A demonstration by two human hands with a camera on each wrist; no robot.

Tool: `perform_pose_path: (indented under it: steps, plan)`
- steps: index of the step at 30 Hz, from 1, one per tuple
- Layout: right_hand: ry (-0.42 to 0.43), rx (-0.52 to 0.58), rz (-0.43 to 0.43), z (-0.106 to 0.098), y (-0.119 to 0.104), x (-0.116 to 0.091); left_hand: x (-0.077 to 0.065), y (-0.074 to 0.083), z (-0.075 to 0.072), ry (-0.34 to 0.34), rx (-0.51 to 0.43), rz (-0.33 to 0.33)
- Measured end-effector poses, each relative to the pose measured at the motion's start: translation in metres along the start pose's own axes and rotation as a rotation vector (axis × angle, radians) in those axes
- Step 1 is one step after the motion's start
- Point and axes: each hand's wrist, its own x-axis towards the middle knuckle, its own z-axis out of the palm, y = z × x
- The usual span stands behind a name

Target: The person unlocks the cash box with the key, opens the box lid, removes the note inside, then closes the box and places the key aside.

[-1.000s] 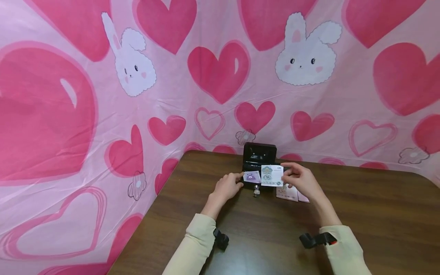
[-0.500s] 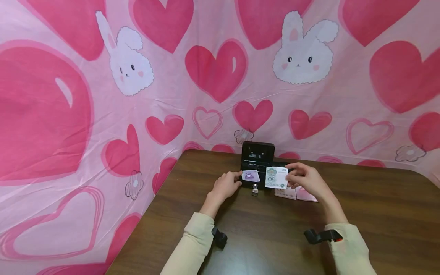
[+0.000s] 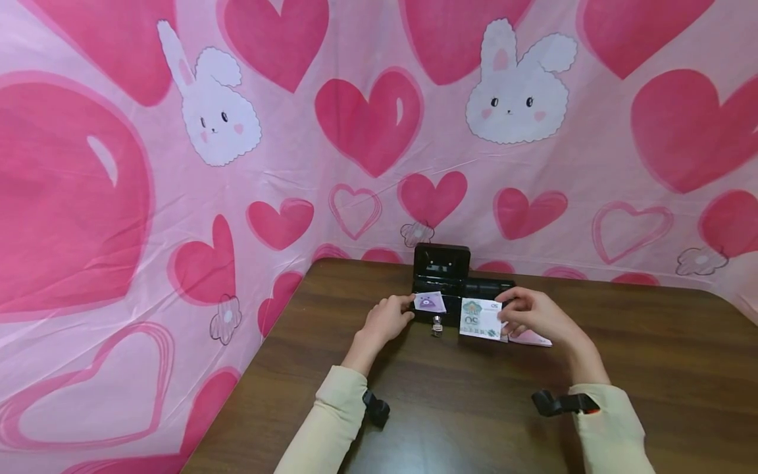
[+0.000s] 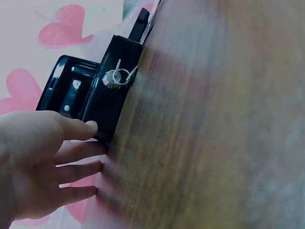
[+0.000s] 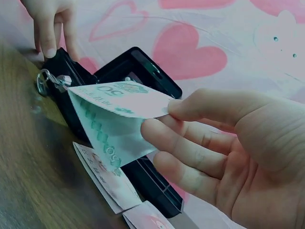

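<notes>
A small black cash box (image 3: 441, 262) stands open near the table's back edge, lid raised. Keys (image 3: 437, 326) on a ring hang from its front lock (image 4: 110, 79). My left hand (image 3: 385, 320) touches the box's left end; in the left wrist view the thumb lies against it and the other fingers reach past its corner, fairly straight. A purple note (image 3: 429, 302) lies at the box's left part. My right hand (image 3: 535, 313) pinches a folded green 50 banknote (image 5: 124, 102) by its right edge, just right of the box's front.
A black slotted tray (image 5: 159, 191) lies beside the box on its right. Folded pinkish banknotes (image 5: 107, 183) and a pink note (image 5: 148, 218) lie on the brown wooden table (image 3: 450, 401). A pink heart-and-rabbit cloth (image 3: 367, 118) hangs behind and to the left.
My right hand has moved right and slightly down with the green banknote, from over the box to over the pinkish notes. The left hand has stayed at the box's left end.
</notes>
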Motion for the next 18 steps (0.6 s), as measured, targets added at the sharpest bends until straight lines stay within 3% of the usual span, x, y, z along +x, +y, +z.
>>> perform_pose_path:
  steps: [18]
  plan:
    - [-0.21,0.039,0.176,-0.01,0.018,-0.011,0.001,-0.002,0.001,0.007,0.0,0.01]
